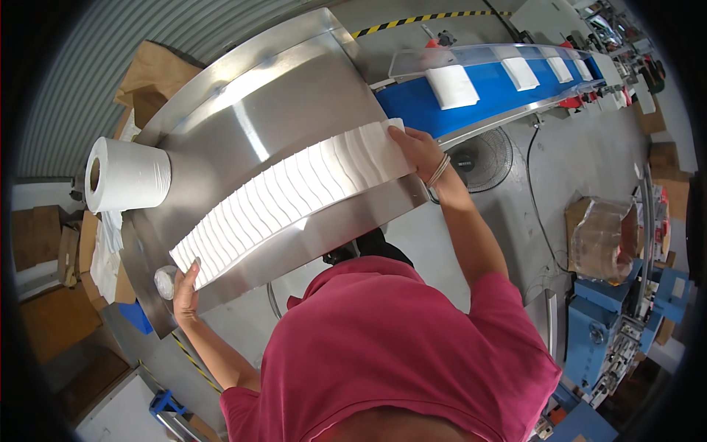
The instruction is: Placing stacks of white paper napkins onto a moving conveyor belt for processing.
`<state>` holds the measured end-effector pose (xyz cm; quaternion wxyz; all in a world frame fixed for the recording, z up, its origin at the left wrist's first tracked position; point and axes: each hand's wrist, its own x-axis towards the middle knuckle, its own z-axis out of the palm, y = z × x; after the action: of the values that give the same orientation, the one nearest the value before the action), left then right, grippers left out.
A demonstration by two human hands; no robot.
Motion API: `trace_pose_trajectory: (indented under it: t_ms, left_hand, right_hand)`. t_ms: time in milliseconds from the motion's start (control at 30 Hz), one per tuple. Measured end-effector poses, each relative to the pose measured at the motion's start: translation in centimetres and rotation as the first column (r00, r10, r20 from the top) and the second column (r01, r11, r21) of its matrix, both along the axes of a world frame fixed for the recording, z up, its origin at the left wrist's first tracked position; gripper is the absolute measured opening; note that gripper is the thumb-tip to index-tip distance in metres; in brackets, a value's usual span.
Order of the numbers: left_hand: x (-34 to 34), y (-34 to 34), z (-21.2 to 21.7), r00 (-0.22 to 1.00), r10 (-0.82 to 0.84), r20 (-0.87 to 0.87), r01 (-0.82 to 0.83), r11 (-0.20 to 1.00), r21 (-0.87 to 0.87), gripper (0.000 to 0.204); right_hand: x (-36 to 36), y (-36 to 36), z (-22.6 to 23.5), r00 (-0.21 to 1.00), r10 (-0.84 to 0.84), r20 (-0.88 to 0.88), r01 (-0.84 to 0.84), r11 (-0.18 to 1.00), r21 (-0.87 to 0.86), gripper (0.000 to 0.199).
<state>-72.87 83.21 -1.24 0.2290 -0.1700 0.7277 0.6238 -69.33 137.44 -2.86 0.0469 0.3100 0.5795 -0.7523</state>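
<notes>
At 9 o'clock, a paper roll stands on the steel table. The left hand, open, presses the 8 o'clock end of the long row of stacked white tissues. The right hand, open, presses its 1 o'clock end, near the table's edge. Bare steel lies above the row. The blue conveyor runs toward 2 o'clock.

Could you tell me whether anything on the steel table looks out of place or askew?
Nothing stands out. The row of napkins sits even between the left hand and right hand; the paper roll lies on its side at the table edge.
</notes>
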Motion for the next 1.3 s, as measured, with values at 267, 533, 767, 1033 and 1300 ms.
trace_pose_trajectory:
  t_ms: [267, 533, 767, 1033, 1300]
  left_hand:
    - [0.2, 0.7, 0.0, 1.000, -0.008, -0.020, 0.008, 1.000, 0.001, 0.075]
    - [0.6, 2.1, 0.4, 0.999, -0.043, -0.014, 0.042, 0.998, -0.038, 0.075]
    - [0.4, 2.1, 0.5, 1.000, -0.030, -0.004, 0.029, 0.997, -0.069, 0.075]
    - [0.3, 3.9, 0.7, 1.000, -0.024, -0.020, 0.024, 0.999, -0.041, 0.077]
    - [-0.6, 5.5, 0.9, 0.999, -0.040, -0.030, 0.040, 0.999, -0.001, 0.073]
  right_hand:
    - [-1.1, 3.4, -3.4, 0.951, -0.309, 0.030, 0.297, 0.876, -0.380, 0.035]
    - [0.7, 0.0, -1.5, 0.970, 0.232, -0.077, -0.231, 0.973, 0.026, 0.055]
    - [0.2, 0.6, -1.5, 0.992, 0.121, 0.037, -0.116, 0.988, -0.103, 0.050]
    - [-0.4, 4.2, -4.0, 0.991, -0.082, 0.107, 0.130, 0.796, -0.592, 0.055]
    - [-0.1, 0.0, -1.3, 0.991, 0.136, -0.008, -0.136, 0.991, 0.001, 0.049]
